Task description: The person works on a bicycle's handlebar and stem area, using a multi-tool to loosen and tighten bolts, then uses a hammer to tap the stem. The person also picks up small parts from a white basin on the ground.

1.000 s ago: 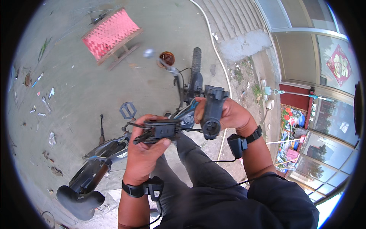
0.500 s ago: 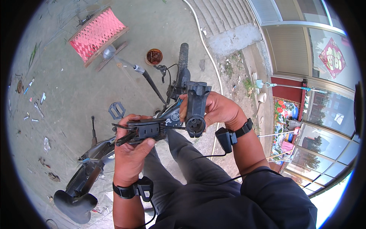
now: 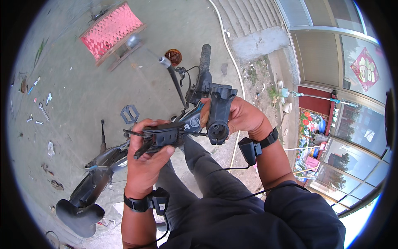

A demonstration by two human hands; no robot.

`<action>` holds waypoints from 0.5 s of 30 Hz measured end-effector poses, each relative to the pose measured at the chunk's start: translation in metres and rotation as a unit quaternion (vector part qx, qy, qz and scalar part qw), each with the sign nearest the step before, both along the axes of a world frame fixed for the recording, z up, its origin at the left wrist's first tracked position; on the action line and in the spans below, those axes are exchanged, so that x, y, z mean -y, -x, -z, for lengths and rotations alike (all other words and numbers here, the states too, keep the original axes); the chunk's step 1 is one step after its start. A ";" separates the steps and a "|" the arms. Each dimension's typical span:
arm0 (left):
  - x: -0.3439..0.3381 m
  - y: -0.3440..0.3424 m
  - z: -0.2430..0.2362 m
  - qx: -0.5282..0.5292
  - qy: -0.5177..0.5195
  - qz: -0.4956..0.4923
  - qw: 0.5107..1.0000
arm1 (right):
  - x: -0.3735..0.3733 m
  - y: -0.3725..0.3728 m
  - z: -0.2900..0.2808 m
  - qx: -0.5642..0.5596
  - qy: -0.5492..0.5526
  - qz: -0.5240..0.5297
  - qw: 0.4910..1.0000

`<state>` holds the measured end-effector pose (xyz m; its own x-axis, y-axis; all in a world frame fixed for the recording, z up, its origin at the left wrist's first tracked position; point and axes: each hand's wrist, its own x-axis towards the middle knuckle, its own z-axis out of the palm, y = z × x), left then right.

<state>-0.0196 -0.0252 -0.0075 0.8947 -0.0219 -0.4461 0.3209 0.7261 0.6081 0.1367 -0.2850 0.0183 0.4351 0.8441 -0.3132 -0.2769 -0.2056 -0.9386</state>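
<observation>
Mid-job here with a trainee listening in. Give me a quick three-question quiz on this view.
1. Which hand grips the black tubular part?
2. True or false: the bike saddle is left of the person's grey trousers.
3. What colour is the woven top? A green, B pink, C yellow.

Key: 1. The right hand. 2. True. 3. B.

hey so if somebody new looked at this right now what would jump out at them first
Probably the bright pink woven panel on its frame at the upper left, the loudest colour on the grey ground. Next, at the centre, the left hand holding a black slotted part and the right hand holding a chunky black tubular part. The red diamond decoration on the window at the upper right also stands out.
</observation>
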 end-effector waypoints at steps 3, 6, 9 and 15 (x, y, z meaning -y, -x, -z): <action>0.004 0.005 0.005 0.053 -0.019 -0.015 0.998 | 0.000 0.000 0.000 -0.011 0.001 0.005 1.000; 0.012 0.013 0.012 0.084 -0.031 -0.038 0.995 | 0.001 0.002 0.000 -0.002 0.002 0.009 1.000; 0.020 0.020 0.016 0.094 -0.027 -0.061 0.993 | 0.002 0.002 0.001 -0.023 0.011 0.013 1.000; 0.014 0.029 0.013 0.054 -0.010 -0.035 0.998 | 0.003 0.000 0.004 -0.014 -0.002 0.000 1.000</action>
<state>-0.0487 -0.0389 -0.0205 0.9368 0.0493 -0.3463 0.2021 0.7318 0.6508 0.1363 -0.2876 0.0143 0.4268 0.8450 -0.3224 -0.3027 -0.2024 -0.9313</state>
